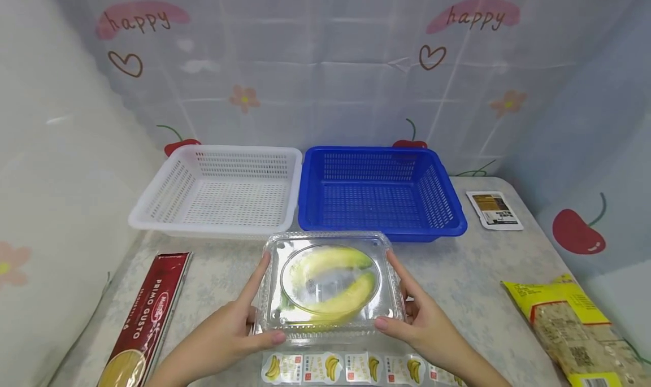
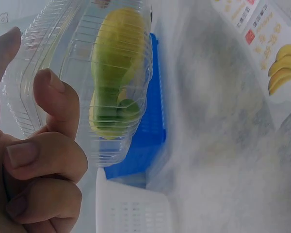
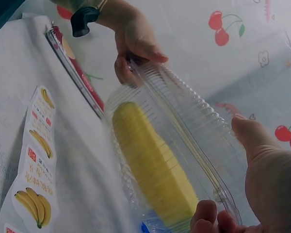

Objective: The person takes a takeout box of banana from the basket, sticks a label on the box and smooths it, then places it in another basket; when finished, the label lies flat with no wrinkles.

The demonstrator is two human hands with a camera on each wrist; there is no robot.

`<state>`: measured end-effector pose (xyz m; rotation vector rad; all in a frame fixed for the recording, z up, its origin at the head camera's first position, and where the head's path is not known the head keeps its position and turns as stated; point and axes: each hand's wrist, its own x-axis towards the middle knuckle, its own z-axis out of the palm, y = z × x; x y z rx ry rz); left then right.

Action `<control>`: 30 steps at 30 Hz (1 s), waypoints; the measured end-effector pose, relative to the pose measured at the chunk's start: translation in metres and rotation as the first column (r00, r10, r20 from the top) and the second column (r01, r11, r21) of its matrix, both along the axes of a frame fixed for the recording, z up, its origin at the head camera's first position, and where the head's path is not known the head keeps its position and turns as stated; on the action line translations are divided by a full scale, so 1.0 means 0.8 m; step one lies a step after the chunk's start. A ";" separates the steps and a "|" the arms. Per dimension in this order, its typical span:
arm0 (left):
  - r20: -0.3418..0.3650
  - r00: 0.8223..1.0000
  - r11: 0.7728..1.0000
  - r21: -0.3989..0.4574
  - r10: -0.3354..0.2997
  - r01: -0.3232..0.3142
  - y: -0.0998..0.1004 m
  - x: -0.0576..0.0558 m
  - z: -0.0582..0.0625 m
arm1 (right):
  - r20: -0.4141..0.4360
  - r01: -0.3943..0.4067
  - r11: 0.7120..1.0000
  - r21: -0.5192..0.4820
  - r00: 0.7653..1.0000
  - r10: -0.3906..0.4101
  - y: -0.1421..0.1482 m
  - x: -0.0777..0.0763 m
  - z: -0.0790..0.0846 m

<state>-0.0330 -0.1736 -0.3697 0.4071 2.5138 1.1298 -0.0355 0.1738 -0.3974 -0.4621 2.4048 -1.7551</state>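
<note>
A clear plastic clamshell box (image 1: 329, 237) with yellow-green bananas (image 1: 333, 311) inside is held between both hands, its lid closed. My left hand (image 1: 218, 333) grips its left side, with the thumb on the near edge and the index finger along the side. On the opposite side my right hand (image 1: 429, 322) holds it the same way. In both wrist views the box (image 2: 63, 63) appears raised over the table, bananas showing through its ribbed wall. Below the box lies a strip of banana stickers (image 1: 335, 369), partly covered by the right forearm.
A white basket (image 1: 213, 229) and a blue basket (image 1: 381, 234) stand side by side behind the box. At left lies a red spaghetti pack (image 1: 147, 313). A yellow bag (image 1: 572, 333) and a small white sachet (image 1: 493, 209) lie at right.
</note>
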 end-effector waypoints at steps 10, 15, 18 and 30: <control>0.007 0.998 0.998 0.037 -0.055 0.054 0.024 -0.003 -0.015 | -0.026 0.012 1.000 0.022 1.000 -0.012 0.030 0.003 -0.013; 0.007 0.997 0.995 0.062 -0.074 0.074 0.036 -0.011 -0.024 | -0.034 0.034 0.999 0.029 0.999 -0.033 0.042 0.003 -0.020; 0.018 0.996 0.993 0.075 -0.092 0.090 0.043 -0.016 -0.030 | -0.040 0.053 0.998 0.043 0.998 -0.051 0.049 0.003 -0.025; 0.038 0.990 0.988 0.081 -0.137 0.133 0.067 -0.034 -0.044 | -0.078 0.062 0.996 0.058 0.995 -0.057 0.073 0.000 -0.039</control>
